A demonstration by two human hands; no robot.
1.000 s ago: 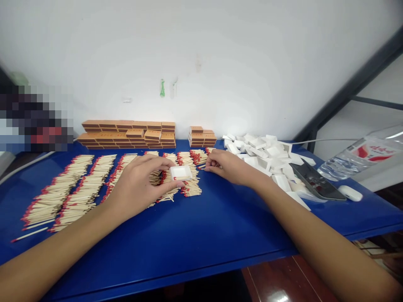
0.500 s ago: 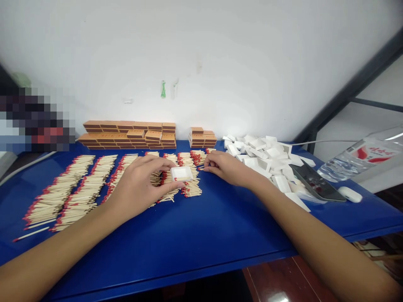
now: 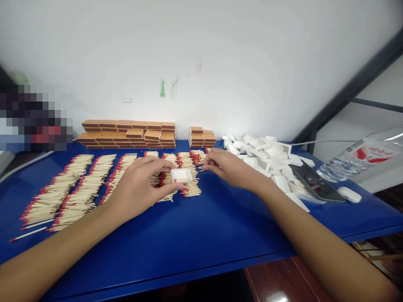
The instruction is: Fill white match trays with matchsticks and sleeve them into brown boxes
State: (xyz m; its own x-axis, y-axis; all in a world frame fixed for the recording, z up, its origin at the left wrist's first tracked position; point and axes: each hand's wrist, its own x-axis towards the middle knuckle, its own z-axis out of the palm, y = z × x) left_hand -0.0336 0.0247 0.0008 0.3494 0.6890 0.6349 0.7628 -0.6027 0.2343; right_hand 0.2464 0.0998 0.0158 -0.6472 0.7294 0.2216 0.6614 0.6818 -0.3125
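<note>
The left hand (image 3: 134, 184) pinches a small white tray (image 3: 181, 176) by its left end, over rows of matches (image 3: 74, 184). It looks light, thin and crushable, best gripped gently by the edges. The right hand (image 3: 225, 167) bunches its fingers beside the rightmost matches (image 3: 197, 157); any grip, I cannot tell.

Our left hand (image 3: 138, 180) grips a white tray (image 3: 181, 174) over the blue counter (image 3: 189, 243); right of the tray, our right hand (image 3: 225, 165) curls beside red-tipped matches (image 3: 197, 157), while stacked matchboxes (image 3: 118, 137) stand behind the tray.
</note>
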